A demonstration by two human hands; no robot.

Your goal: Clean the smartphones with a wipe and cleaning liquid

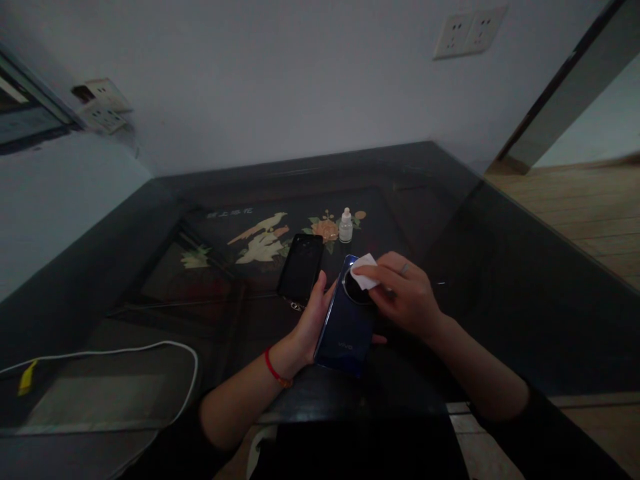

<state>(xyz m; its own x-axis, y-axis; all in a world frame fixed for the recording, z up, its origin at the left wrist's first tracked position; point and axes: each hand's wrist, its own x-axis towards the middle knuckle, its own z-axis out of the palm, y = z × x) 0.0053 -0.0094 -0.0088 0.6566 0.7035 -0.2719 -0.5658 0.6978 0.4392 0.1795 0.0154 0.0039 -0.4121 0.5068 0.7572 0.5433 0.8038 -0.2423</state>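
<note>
My left hand (311, 319) grips a dark blue phone (345, 327) from its left side, back face up, with a round camera ring near the top. My right hand (405, 297) pinches a small white wipe (364, 272) and presses it on the camera ring. A ring shows on one finger of that hand. A red string circles my left wrist. A black phone case (301, 269) lies on the table just left of the phone.
A small white dropper bottle (345, 225) stands behind the phone on the dark glass-topped table (500, 287) with a bird-and-flower inlay. A white cable (150, 348) loops at the left front. Wall sockets (470, 30) sit above; a wooden floor lies to the right.
</note>
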